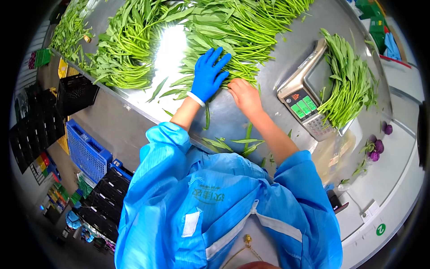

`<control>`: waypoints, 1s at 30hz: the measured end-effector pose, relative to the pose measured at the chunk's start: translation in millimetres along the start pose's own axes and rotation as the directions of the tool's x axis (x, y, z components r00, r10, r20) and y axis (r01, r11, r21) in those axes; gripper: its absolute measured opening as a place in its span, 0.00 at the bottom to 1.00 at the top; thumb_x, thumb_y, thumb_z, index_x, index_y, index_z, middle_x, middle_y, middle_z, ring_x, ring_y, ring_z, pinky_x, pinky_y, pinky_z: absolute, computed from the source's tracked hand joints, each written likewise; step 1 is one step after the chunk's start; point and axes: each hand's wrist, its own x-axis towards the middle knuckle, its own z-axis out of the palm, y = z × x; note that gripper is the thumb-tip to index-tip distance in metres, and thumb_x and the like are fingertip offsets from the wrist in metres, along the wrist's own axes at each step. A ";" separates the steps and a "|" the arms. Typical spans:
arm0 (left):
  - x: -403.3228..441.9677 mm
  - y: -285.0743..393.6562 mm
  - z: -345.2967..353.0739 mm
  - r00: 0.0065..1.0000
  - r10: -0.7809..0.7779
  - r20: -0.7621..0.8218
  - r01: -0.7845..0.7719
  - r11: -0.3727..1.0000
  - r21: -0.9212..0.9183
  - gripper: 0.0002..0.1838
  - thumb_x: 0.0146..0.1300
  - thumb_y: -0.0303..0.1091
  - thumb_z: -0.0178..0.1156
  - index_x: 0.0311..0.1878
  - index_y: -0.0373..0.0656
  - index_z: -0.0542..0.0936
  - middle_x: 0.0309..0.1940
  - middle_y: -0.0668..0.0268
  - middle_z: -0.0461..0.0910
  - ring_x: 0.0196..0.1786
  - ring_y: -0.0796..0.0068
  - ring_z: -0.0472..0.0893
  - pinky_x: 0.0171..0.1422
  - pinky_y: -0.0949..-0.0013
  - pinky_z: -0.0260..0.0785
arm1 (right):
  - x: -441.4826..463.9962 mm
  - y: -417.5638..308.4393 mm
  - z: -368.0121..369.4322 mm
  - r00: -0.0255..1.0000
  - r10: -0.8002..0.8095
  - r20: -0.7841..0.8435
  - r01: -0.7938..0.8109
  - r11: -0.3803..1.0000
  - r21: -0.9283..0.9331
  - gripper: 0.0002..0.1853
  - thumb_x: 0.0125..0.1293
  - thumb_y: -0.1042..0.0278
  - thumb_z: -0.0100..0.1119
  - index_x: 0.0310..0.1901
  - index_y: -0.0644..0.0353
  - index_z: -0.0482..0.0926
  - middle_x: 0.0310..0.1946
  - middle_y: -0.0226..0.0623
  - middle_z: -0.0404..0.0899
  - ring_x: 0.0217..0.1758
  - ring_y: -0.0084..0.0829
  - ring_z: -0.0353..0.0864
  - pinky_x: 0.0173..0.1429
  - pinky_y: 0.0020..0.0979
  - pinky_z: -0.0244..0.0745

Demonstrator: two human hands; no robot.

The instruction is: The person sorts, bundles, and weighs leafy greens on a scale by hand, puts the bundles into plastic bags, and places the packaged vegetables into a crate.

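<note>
My left hand [209,76], in a blue glove, lies with fingers spread on the near edge of a large pile of leafy green stems [233,33]. Just right of it, my bare right hand [244,95] has its fingers bent together at the cut ends of the same pile; whatever they may hold is hidden. A digital scale [299,96] with a lit green display stands to the right, with a bunch of greens [351,80] lying across its pan. Another heap of greens [127,49] rests to the left.
Loose leaves [233,144] lie on the metal table [224,116] near my body. Purple vegetables [379,146] and a clear plastic bag [333,157] are at the right. Blue [87,150] and black crates [107,197] stand beyond the table's left edge.
</note>
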 end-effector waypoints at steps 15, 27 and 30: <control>-10.3 18.7 5.7 0.996 0.035 -0.082 -0.027 0.995 0.091 0.27 0.65 0.43 0.57 0.67 0.53 0.70 0.70 0.56 0.63 0.70 0.47 0.61 0.72 0.46 0.48 | -82.2 55.0 -48.6 0.873 0.476 -0.102 -0.462 0.876 0.136 0.14 0.58 0.66 0.63 0.45 0.61 0.79 0.35 0.43 0.81 0.39 0.43 0.80 0.46 0.40 0.75; -131.2 154.3 63.3 0.848 0.232 0.477 -0.038 0.924 -0.381 0.22 0.58 0.36 0.61 0.57 0.46 0.78 0.48 0.56 0.79 0.51 0.54 0.76 0.58 0.53 0.65 | -296.6 -5.6 -124.7 0.476 0.811 -0.340 -0.865 0.502 -0.013 0.21 0.61 0.64 0.61 0.55 0.59 0.73 0.52 0.44 0.76 0.56 0.45 0.74 0.58 0.41 0.71; -140.6 195.8 79.3 0.666 0.533 0.522 -0.189 0.798 -0.573 0.22 0.60 0.36 0.60 0.58 0.47 0.77 0.52 0.58 0.79 0.54 0.55 0.75 0.61 0.53 0.64 | -355.5 11.4 -163.2 0.360 0.836 -0.414 -0.927 0.271 -0.259 0.29 0.60 0.63 0.62 0.61 0.63 0.66 0.57 0.49 0.71 0.60 0.49 0.70 0.61 0.43 0.69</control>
